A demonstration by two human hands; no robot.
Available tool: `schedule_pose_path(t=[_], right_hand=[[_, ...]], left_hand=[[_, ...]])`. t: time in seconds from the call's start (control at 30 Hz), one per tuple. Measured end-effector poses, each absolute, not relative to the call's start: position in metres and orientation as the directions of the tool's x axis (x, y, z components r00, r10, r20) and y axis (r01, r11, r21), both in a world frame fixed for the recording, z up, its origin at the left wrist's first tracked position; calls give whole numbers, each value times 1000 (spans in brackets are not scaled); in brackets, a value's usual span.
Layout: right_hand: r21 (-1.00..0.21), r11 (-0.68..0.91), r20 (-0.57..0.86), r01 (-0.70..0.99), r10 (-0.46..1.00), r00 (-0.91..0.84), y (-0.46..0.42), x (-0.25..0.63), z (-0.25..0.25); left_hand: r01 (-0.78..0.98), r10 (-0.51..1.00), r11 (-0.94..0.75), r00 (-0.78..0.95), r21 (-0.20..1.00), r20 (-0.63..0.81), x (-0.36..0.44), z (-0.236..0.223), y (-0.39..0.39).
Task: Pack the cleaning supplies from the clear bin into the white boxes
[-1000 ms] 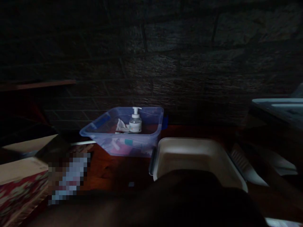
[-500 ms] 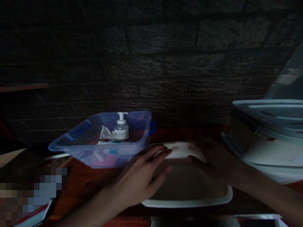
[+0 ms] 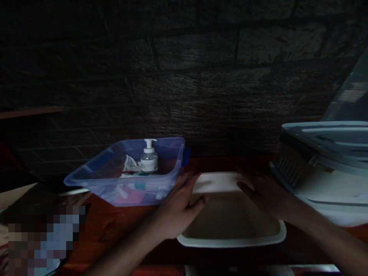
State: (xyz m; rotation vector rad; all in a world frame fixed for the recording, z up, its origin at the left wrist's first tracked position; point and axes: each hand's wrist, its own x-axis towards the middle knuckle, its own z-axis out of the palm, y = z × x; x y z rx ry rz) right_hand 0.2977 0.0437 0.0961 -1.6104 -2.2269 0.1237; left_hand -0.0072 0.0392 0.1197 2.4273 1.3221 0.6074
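Note:
A white empty tray-like tub [image 3: 230, 241] sits on the reddish table in front of me. My left hand [image 3: 179, 209] lies on its left rim with the fingers stretched out and slightly spread, thumb inside the tub. My right hand [image 3: 263, 195] rests on its right rim, fingers extended along the edge. Neither hand holds anything. Just left of the tub stands a clear blue plastic bin [image 3: 126, 182] with a pump bottle [image 3: 149, 158], a crumpled white wrapper and small packets inside.
A dark brick wall runs behind the table. At the right stands a pale lidded container [image 3: 327, 138] on stacked white items [image 3: 322, 191]. A blurred patch [image 3: 43, 241] covers something at the lower left. The room is dim.
The view swung right and settled. Both hands came into view and onto the tub's rims; since half a second ago they spread slightly apart toward the sides.

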Motion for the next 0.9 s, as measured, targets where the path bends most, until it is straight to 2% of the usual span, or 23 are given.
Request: schedule_pose_path(t=[0.13,0.4,0.6,0.8,0.9], right_hand=[[-267,377,308,887,906,-292,56,305,84],[-200,444,419,873,845,-334,63,305,80],[-147,443,432,885,833,-345,63,300,83],[-135,463,401,876,834,-379,59,287,94],[-129,476,353,870,842,-408,54,277,95]], left_hand=[[702,844,-535,461,469,273,-3,117,44],[708,833,-553,475,439,282,-4,114,47],[703,818,-575,484,418,311,-2,115,50],[723,779,-622,537,300,324,-1,137,41],[728,776,-627,548,278,313,5,145,38]])
